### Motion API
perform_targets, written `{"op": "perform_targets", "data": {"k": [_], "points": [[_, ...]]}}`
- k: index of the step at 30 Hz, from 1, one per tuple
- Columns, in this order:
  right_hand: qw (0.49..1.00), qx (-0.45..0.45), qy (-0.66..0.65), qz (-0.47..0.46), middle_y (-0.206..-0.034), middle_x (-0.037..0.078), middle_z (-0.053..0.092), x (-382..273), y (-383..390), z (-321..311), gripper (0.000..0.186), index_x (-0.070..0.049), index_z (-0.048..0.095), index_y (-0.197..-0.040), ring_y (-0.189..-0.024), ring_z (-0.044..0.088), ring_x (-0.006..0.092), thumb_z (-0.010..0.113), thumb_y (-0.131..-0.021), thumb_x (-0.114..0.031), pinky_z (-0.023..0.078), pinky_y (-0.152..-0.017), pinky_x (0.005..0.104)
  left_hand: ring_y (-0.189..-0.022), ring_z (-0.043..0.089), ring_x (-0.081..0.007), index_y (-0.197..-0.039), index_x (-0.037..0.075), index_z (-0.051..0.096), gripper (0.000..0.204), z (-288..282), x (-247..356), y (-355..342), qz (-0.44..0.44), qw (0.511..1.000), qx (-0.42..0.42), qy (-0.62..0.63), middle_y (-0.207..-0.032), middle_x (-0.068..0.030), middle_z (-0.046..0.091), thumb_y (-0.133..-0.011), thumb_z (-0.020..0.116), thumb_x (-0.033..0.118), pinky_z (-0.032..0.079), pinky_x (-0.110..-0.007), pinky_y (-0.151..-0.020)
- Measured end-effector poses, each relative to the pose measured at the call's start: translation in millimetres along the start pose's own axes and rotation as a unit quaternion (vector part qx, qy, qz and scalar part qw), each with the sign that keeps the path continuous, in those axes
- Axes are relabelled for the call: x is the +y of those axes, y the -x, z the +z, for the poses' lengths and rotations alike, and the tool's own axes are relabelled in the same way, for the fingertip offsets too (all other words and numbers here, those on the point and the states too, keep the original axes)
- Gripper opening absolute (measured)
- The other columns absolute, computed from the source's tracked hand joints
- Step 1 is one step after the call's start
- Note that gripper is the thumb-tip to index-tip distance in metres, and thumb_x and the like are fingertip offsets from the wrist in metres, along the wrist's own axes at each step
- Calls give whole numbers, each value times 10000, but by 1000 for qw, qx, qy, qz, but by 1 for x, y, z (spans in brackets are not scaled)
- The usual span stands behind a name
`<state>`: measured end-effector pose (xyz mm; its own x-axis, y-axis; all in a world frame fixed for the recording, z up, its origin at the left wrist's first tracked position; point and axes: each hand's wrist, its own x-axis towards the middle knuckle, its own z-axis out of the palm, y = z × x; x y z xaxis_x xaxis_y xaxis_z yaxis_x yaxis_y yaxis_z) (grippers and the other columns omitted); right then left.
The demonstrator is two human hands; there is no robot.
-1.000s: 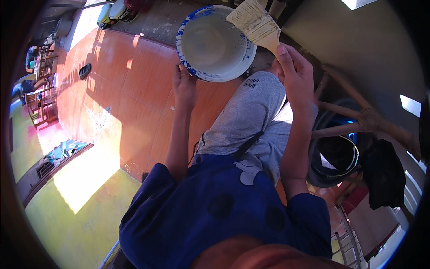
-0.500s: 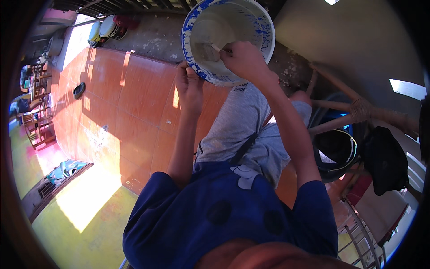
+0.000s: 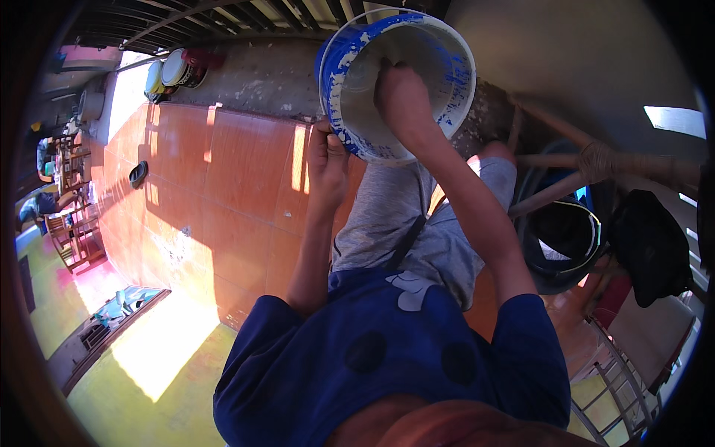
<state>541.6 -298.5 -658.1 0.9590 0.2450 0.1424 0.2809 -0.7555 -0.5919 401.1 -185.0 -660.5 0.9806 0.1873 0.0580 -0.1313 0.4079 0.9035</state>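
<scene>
A white plastic bucket (image 3: 339, 78) with a blue, paint-flecked band leans tilted above my knees, its mouth toward me. Its inner wall is coated with pale grey-white residue. My left hand (image 3: 328, 160) pinches the near left part of the rim, thumb on the near side. My right hand (image 3: 404, 100) reaches inside the bucket, fingers closed. Half a second ago a small flat tool with a pale handle showed in that grip; now the fist and shadow mostly hide it.
Lidded paint pails (image 3: 177, 68) stand by the far left wall. A dark slipper (image 3: 138, 174) lies on the orange tiles (image 3: 246, 201). At right are a wooden frame (image 3: 596, 162), a dark bucket (image 3: 560, 242) and a hanging black cloth or bag (image 3: 648, 246). Chairs (image 3: 71, 235) stand far left.
Inside the bucket, my right hand has moved up and deeper, and the flat tool has dropped out of sight. Bucket and left hand have shifted slightly right and down in view.
</scene>
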Motion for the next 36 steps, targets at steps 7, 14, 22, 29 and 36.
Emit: {"op": "perform_targets", "data": {"k": [7, 14, 22, 29, 36], "points": [[982, -158, -101, -28, -825, 261, 700, 9, 7, -9, 242, 1, 751, -995, -813, 707, 418, 585, -897, -147, 566, -771, 487, -1047, 549, -101, -1241, 59, 468, 335, 9, -7, -14, 12, 998, 67, -3, -1147, -28, 548, -1074, 502, 348, 476, -309, -959], [975, -211, -64, 23, -899, 231, 723, 18, -18, -18, 295, -43, 772, -1028, -856, 715, 393, 625, -878, -251, 567, -821, 444, -1143, 552, -155, -1278, 52, 456, 391, 9, -13, -14, 11, 999, 42, -14, -1209, -54, 553, -1067, 508, 377, 483, -381, -1004], [990, -140, -7, 2, -1024, 190, 725, 45, -20, -41, 272, -70, 764, -1028, -967, 698, 380, 604, -882, -233, 554, -866, 452, -1084, 582, -143, -1252, 47, 488, 377, 23, -17, -14, 8, 999, 43, -6, -1152, -46, 587, -1060, 525, 370, 498, -357, -981], [996, -41, 70, 42, -944, 252, 701, 54, -11, -77, 202, -15, 736, -967, -883, 695, 418, 613, -891, -156, 569, -808, 486, -1017, 575, -111, -1189, 15, 498, 352, 37, -16, -12, 14, 999, 27, -42, -1104, -47, 587, -1063, 531, 342, 507, -299, -901], [980, -69, 174, -73, -895, 183, 716, 62, 25, -85, 129, -28, 741, -877, -839, 731, 360, 637, -826, -85, 596, -757, 435, -1024, 572, -113, -1185, 11, 499, 329, 35, -20, -4, 13, 998, 5, -56, -1112, -60, 581, -1067, 530, 317, 505, -298, -908]]}}
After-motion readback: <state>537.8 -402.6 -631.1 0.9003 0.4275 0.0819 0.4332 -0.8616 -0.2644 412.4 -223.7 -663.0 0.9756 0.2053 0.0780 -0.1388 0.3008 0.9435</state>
